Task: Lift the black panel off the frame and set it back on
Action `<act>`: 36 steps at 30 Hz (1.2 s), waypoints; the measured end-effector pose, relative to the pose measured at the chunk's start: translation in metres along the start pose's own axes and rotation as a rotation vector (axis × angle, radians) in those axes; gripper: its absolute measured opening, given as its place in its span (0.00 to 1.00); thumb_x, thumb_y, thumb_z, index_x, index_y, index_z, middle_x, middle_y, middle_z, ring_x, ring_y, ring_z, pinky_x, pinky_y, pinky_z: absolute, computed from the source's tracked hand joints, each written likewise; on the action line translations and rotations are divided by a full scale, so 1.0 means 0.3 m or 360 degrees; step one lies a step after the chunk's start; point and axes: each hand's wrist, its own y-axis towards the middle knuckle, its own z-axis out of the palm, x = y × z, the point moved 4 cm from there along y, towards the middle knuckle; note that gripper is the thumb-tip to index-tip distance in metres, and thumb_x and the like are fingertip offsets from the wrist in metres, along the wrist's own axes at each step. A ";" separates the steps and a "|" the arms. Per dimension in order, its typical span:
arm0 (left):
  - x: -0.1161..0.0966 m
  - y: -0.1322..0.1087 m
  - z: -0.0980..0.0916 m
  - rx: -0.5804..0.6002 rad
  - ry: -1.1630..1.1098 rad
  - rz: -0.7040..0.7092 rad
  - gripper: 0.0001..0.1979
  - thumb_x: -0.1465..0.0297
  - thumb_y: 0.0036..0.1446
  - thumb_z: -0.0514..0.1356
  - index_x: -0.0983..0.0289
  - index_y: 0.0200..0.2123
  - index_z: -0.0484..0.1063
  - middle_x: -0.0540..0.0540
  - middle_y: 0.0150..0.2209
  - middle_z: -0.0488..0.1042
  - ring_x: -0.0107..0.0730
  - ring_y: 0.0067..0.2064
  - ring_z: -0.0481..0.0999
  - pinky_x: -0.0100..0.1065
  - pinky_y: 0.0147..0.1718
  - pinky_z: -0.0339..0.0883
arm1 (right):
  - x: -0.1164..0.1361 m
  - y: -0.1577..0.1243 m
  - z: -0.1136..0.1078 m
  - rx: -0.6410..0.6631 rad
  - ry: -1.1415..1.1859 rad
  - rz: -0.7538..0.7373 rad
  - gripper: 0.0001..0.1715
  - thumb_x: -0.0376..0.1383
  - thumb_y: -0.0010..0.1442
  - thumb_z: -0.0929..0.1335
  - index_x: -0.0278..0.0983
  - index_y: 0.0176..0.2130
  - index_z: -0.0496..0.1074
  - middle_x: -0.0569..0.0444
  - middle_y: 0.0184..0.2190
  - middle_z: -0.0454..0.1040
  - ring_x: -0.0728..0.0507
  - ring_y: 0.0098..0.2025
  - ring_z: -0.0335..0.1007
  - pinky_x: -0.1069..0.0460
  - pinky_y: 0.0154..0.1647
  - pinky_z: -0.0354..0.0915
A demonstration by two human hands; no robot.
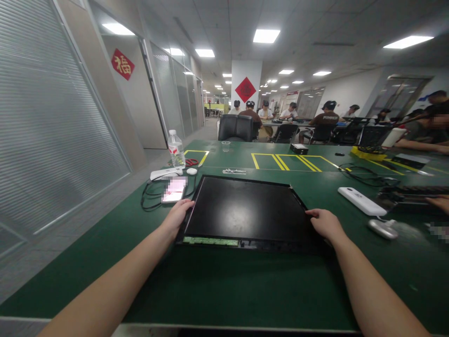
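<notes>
A black flat display panel [245, 208] lies before me, its dark screen reflecting light and a green circuit strip [210, 241] showing along its near edge. My left hand [178, 213] is closed on the panel's left side. At the right side, my right hand [326, 222] grips the frame between thumb and fingers. The undersides of both grips are hidden. Close to my left hand are a phone [174, 189] with a blurred-out screen and a dark cable [142, 199].
On the green table [224, 290] stand a water bottle [176, 150] and a clear cup [226, 147]. Red-handled scissors [191, 162] lie behind a white power bank [166, 173]. Another white device [362, 201] and a mouse [383, 229] are at right. A person's hand [438, 201] is at far right.
</notes>
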 end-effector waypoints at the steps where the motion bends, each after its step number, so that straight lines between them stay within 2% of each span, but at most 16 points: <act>1: 0.002 0.001 0.001 -0.0010 -0.0008 -0.0016 0.05 0.74 0.54 0.61 0.60 0.34 0.67 0.46 0.16 0.71 0.32 0.16 0.72 0.29 0.15 0.65 | 0.000 0.000 0.001 0.0008 -0.0002 -0.0002 0.26 0.27 0.50 0.63 0.38 0.46 0.80 0.48 0.44 0.80 0.39 0.44 0.76 0.51 0.39 0.68; 7: 0.014 0.009 0.007 0.0037 -0.0065 -0.0098 0.09 0.76 0.55 0.61 0.61 0.40 0.68 0.48 0.17 0.73 0.33 0.16 0.73 0.30 0.16 0.67 | 0.001 -0.003 0.006 0.0023 0.0018 -0.0006 0.27 0.27 0.50 0.63 0.37 0.47 0.80 0.48 0.46 0.79 0.39 0.45 0.76 0.51 0.41 0.68; 12: 0.016 0.019 0.004 0.0091 -0.0077 -0.0079 0.28 0.77 0.53 0.63 0.58 0.56 0.61 0.48 0.20 0.75 0.36 0.17 0.75 0.33 0.17 0.71 | 0.004 -0.005 0.004 0.0011 0.0017 -0.0003 0.26 0.26 0.51 0.63 0.38 0.46 0.80 0.49 0.45 0.80 0.41 0.45 0.76 0.52 0.42 0.67; 15: 0.017 0.016 0.004 0.0207 -0.0034 -0.0041 0.37 0.78 0.49 0.67 0.54 0.60 0.59 0.47 0.21 0.76 0.38 0.17 0.76 0.35 0.17 0.72 | 0.003 -0.006 0.002 -0.0003 0.0019 0.0016 0.26 0.26 0.51 0.64 0.39 0.45 0.80 0.49 0.45 0.80 0.41 0.44 0.76 0.52 0.41 0.67; 17: 0.016 0.007 0.006 0.0283 -0.0003 -0.0039 0.35 0.77 0.47 0.68 0.56 0.57 0.62 0.49 0.22 0.77 0.38 0.19 0.77 0.35 0.18 0.72 | 0.003 -0.008 0.001 -0.0020 0.0030 0.0014 0.26 0.26 0.50 0.64 0.39 0.45 0.81 0.49 0.44 0.80 0.41 0.44 0.76 0.52 0.40 0.68; 19: 0.012 -0.005 0.010 0.0329 0.0030 -0.0042 0.27 0.75 0.48 0.68 0.60 0.52 0.66 0.51 0.23 0.78 0.38 0.21 0.78 0.33 0.19 0.72 | 0.005 -0.010 0.001 -0.0035 0.0036 0.0003 0.26 0.26 0.49 0.64 0.39 0.45 0.81 0.48 0.43 0.80 0.41 0.43 0.76 0.52 0.40 0.68; 22: -0.001 -0.023 0.016 0.0343 0.0089 -0.0010 0.21 0.73 0.49 0.69 0.62 0.47 0.70 0.53 0.24 0.79 0.37 0.23 0.80 0.31 0.21 0.72 | 0.008 -0.012 0.002 -0.0040 0.0039 -0.0013 0.26 0.26 0.49 0.63 0.38 0.45 0.81 0.49 0.43 0.80 0.41 0.42 0.77 0.52 0.40 0.68; 29: -0.011 -0.008 0.007 0.0455 0.0177 0.0182 0.22 0.67 0.45 0.71 0.60 0.45 0.73 0.52 0.27 0.81 0.37 0.26 0.80 0.32 0.24 0.72 | 0.008 -0.010 0.004 -0.0046 0.0048 -0.0009 0.25 0.26 0.50 0.64 0.39 0.43 0.81 0.50 0.42 0.81 0.41 0.43 0.77 0.52 0.40 0.67; 36: -0.016 0.001 -0.005 0.0481 0.0279 0.0252 0.19 0.64 0.46 0.70 0.61 0.43 0.75 0.53 0.31 0.82 0.36 0.31 0.81 0.31 0.30 0.72 | 0.004 -0.003 0.008 0.0005 -0.0021 -0.0035 0.26 0.27 0.51 0.63 0.38 0.46 0.80 0.49 0.45 0.80 0.39 0.46 0.76 0.50 0.44 0.68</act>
